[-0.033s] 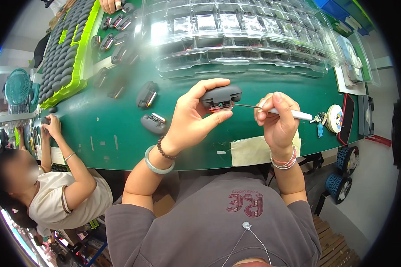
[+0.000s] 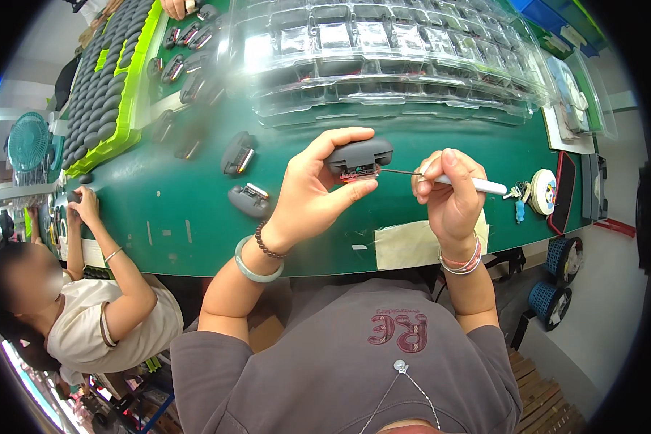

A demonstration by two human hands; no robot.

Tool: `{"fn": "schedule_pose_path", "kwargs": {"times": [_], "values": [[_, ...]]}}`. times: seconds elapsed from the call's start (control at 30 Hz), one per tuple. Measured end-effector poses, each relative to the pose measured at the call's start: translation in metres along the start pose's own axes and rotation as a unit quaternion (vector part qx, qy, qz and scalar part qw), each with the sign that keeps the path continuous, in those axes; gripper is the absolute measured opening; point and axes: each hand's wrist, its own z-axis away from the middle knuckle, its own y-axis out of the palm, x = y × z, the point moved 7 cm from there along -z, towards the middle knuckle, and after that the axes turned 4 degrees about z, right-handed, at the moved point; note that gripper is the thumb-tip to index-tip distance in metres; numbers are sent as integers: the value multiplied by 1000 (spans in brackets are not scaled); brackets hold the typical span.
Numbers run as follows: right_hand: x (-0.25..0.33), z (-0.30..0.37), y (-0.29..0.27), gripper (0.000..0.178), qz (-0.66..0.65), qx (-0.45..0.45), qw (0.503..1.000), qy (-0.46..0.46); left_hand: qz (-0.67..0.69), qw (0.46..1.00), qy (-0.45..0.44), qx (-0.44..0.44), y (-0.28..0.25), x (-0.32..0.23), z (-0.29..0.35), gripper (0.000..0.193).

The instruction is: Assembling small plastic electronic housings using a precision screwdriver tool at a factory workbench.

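My left hand point(image 2: 312, 189) grips a dark grey rounded plastic housing point(image 2: 362, 152) between thumb and fingers above the bench. Its open side, with small electronic parts and a reddish edge, faces down toward me. My right hand point(image 2: 452, 192) is closed around a white-handled tool with a thin metal shaft point(image 2: 490, 186). The shaft points left, and its tip is at the right edge of the housing's opening; whether it touches cannot be made out. Two similar housings, one farther off point(image 2: 238, 153) and one nearer point(image 2: 249, 201), lie on the green bench left of my left hand.
Stacked clear plastic trays point(image 2: 390, 69) stand at the far side. A lime-green crate point(image 2: 134, 108) of grey housings is far left. A co-worker point(image 2: 116, 311) sits at left. A yellowish sheet point(image 2: 398, 247), keys with a round pouch point(image 2: 542, 192), and a red-edged black tray point(image 2: 563, 194) lie rightward.
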Motion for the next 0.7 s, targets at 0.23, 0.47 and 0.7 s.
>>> {"fn": "schedule_pose_path", "kwargs": {"times": [0.23, 0.47, 0.7], "values": [[0, 1, 5, 35, 37, 0, 999, 10, -39, 997, 66, 22, 2, -4, 1, 44], [-6, -2, 5, 34, -27, 47, 998, 39, -75, 992, 96, 31, 4, -10, 0, 42], [-9, -4, 4, 34, -63, 58, 994, 62, -68, 994, 78, 40, 5, -9, 1, 44]]}}
